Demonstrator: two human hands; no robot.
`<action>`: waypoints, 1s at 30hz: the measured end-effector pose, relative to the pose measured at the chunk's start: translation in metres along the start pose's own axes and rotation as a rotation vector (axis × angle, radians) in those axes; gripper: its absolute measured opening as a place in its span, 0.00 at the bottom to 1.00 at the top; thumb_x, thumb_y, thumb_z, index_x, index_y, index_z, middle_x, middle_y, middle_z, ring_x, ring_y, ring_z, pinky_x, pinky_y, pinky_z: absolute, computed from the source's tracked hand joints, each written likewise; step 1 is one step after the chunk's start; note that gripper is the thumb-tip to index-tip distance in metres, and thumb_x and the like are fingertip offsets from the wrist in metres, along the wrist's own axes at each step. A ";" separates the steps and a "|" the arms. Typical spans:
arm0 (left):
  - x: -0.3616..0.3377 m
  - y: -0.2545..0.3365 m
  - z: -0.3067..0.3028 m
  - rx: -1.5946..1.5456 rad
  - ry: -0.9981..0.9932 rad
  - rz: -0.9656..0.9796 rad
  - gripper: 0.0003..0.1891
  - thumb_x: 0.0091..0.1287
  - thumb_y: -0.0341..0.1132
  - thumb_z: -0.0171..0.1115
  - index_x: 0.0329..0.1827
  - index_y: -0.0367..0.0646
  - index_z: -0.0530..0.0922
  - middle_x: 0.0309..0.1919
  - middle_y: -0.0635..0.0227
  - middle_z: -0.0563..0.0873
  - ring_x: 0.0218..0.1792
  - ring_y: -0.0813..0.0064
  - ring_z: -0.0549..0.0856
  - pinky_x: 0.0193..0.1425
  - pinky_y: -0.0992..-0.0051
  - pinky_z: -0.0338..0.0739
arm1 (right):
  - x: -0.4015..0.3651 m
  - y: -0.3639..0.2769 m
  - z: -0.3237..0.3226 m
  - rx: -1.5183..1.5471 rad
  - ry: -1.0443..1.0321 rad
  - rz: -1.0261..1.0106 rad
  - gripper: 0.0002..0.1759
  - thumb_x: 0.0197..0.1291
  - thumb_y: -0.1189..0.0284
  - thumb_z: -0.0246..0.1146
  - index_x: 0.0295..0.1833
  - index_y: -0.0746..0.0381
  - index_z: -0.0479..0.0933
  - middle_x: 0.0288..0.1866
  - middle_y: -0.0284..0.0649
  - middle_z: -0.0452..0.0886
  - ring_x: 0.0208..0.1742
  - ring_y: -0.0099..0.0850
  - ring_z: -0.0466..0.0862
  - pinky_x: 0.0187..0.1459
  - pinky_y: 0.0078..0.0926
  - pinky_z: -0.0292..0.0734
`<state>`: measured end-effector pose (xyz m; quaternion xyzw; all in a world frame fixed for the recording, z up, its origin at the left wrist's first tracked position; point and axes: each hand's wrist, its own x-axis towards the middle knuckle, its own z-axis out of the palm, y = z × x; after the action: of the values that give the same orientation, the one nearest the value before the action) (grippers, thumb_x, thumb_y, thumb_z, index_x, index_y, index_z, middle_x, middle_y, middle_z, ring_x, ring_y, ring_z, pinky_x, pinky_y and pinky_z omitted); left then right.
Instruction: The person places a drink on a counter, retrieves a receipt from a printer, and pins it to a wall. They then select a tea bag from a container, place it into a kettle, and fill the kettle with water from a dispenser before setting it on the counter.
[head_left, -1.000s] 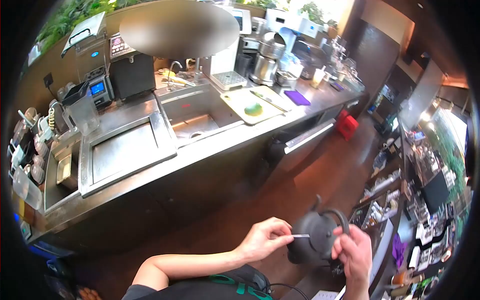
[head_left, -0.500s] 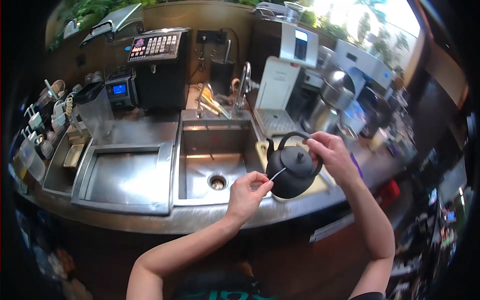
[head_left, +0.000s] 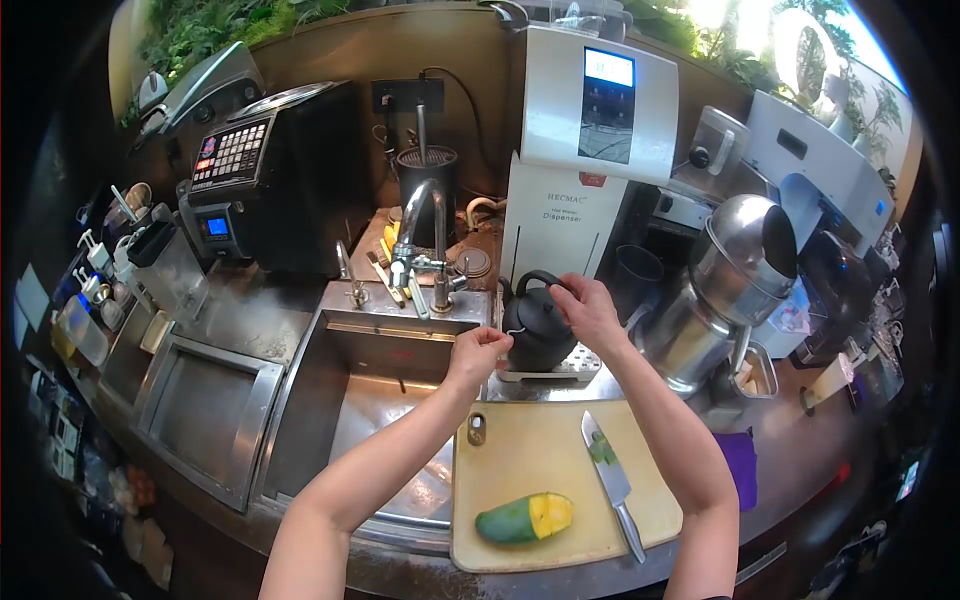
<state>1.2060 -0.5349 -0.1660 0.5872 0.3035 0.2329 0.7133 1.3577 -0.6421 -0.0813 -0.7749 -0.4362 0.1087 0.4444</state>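
A black teapot point(head_left: 540, 340) with an arched handle is at the drip tray of the hot water dispenser point(head_left: 560, 215). My right hand point(head_left: 592, 312) is closed around the teapot's handle. My left hand point(head_left: 478, 357) is at the teapot's left side, fingers pinched together on a thin white string point(head_left: 515, 332) that runs to the pot. What hangs at the string's other end is hidden. Below the hands lies a pale cutting board point(head_left: 540, 450), with a partly cut green mango point(head_left: 522, 518) and a knife point(head_left: 612, 475) on it.
The steel sink point(head_left: 375, 410) with a tall faucet point(head_left: 430, 230) is left of the board. A metal juicer point(head_left: 715, 300) stands right of the dispenser, near a metal container point(head_left: 765, 375). A purple cloth point(head_left: 738, 465) lies right of the board. A keypad machine point(head_left: 270, 180) stands back left.
Both hands and the teapot have moved away from me, from over the cutting board to the dispenser's tray. The view has shifted right, and the mango and knife now show.
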 end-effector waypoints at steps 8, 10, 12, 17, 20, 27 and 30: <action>0.017 -0.007 0.001 -0.155 -0.018 -0.044 0.04 0.66 0.29 0.61 0.35 0.36 0.78 0.30 0.66 0.83 0.33 0.74 0.84 0.36 0.71 0.85 | 0.039 0.048 -0.038 0.218 -0.146 -0.062 0.15 0.62 0.70 0.63 0.50 0.68 0.81 0.32 0.35 0.83 0.32 0.19 0.78 0.36 0.18 0.73; 0.013 -0.007 0.006 -0.147 0.025 -0.153 0.04 0.65 0.28 0.62 0.36 0.37 0.77 0.31 0.65 0.82 0.34 0.70 0.86 0.36 0.70 0.86 | 0.045 0.055 -0.028 0.234 -0.276 -0.128 0.13 0.55 0.76 0.68 0.48 0.63 0.83 0.31 0.31 0.81 0.30 0.18 0.75 0.36 0.19 0.73; 0.000 0.000 0.016 -0.166 0.028 -0.223 0.04 0.65 0.27 0.62 0.37 0.36 0.76 0.32 0.63 0.82 0.34 0.67 0.87 0.36 0.69 0.86 | 0.039 0.038 -0.023 0.089 -0.299 -0.215 0.16 0.48 0.76 0.72 0.46 0.58 0.84 0.28 0.30 0.77 0.29 0.19 0.74 0.34 0.19 0.71; 0.003 0.000 0.027 -0.274 0.101 -0.245 0.05 0.66 0.28 0.61 0.37 0.35 0.76 0.32 0.62 0.81 0.33 0.66 0.86 0.37 0.71 0.85 | 0.051 0.057 -0.025 0.128 -0.136 -0.340 0.12 0.47 0.76 0.72 0.40 0.61 0.83 0.30 0.36 0.79 0.29 0.24 0.77 0.34 0.22 0.72; -0.001 -0.002 0.033 -0.313 0.110 -0.294 0.05 0.67 0.28 0.60 0.36 0.35 0.75 0.31 0.62 0.81 0.32 0.70 0.85 0.38 0.73 0.84 | 0.031 0.033 -0.063 -0.211 0.114 -0.446 0.10 0.47 0.76 0.70 0.36 0.63 0.78 0.30 0.40 0.78 0.32 0.37 0.78 0.36 0.31 0.74; -0.010 0.003 0.057 -0.483 0.169 -0.371 0.05 0.68 0.26 0.56 0.42 0.33 0.72 0.43 0.57 0.78 0.41 0.61 0.84 0.52 0.65 0.82 | -0.119 0.082 -0.110 -0.689 -0.157 -0.070 0.10 0.47 0.74 0.69 0.35 0.61 0.75 0.33 0.43 0.76 0.39 0.43 0.79 0.38 0.40 0.74; -0.014 0.012 0.070 -0.543 0.210 -0.375 0.06 0.68 0.26 0.55 0.43 0.32 0.71 0.43 0.57 0.78 0.40 0.63 0.83 0.50 0.68 0.83 | -0.158 0.105 -0.110 -0.685 -0.268 0.030 0.13 0.45 0.72 0.71 0.36 0.61 0.76 0.34 0.42 0.77 0.41 0.43 0.80 0.39 0.40 0.74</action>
<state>1.2458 -0.5912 -0.1431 0.2826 0.4048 0.2291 0.8389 1.3854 -0.8534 -0.1337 -0.8639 -0.4902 0.0632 0.0965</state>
